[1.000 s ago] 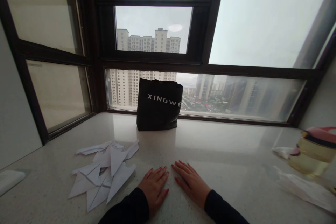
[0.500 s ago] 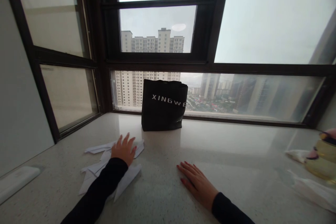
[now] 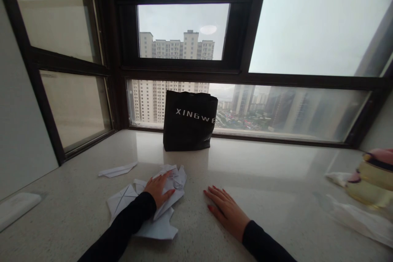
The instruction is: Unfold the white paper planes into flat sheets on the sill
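Under my left hand (image 3: pixel 159 191) is a loose heap of folded and crumpled white paper (image 3: pixel 121 201); the fingers lie over its top, stretched out and slightly spread. One slim folded paper piece (image 3: pixel 118 170) lies by itself behind the heap, to the left. My right hand (image 3: pixel 227 212) rests flat on the pale speckled sill (image 3: pixel 196 237), fingers extended, holding nothing. Beyond both hands a black bag (image 3: pixel 190 131) with white lettering stands upright near the window.
On the right stands a yellowish translucent container (image 3: pixel 373 182) with a pink top, and crumpled whitish wrapping (image 3: pixel 362 221) lies before it. A white flat object (image 3: pixel 20 208) sits at the left edge. Dark window frames (image 3: pixel 294 80) bound the sill behind.
My left hand has moved right and slightly nearer, dragging most of the paper along into a bunched heap. One slim piece stayed behind. My right hand keeps its place on the sill.
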Demonstrator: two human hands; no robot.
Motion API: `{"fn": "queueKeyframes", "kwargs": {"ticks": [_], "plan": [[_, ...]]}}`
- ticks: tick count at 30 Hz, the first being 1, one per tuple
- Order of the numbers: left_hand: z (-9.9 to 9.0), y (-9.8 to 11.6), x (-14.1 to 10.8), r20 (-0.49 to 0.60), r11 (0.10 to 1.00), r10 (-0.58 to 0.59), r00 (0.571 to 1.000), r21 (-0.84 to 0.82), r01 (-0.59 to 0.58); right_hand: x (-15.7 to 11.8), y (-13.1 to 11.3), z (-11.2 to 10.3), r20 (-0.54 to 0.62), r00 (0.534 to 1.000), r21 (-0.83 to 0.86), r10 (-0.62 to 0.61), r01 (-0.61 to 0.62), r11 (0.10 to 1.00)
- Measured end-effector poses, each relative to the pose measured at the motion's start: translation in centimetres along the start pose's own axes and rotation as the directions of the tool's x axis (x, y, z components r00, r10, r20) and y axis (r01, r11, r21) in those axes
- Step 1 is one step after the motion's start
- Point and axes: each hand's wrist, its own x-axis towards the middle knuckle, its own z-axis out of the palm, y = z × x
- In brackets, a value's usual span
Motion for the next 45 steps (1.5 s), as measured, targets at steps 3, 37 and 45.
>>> {"fn": "queueKeyframes", "kwargs": {"ticks": [3,37,45], "plan": [[-0.8,0.9,-0.3,-0.052,0.994,0.11,0.993,-0.019,-0.111,0.0,0.0,-0.1,0.006,1.0,0.004,0.001,-0.001,1.0],[-2.5,3.3,-1.3,-0.2,0.96,0.065,0.978,-0.256,-0.116,0.4,-2.1,0.5,-0.04,0.985,0.811,0.167,-0.066,0.582],[-3.3,-7.8,-0.5,-0.117,0.867,-0.498,0.859,-0.04,0.497,0.4,-2.2,0.5,-0.065,0.986,0.709,0.152,-0.062,0.703]]}}
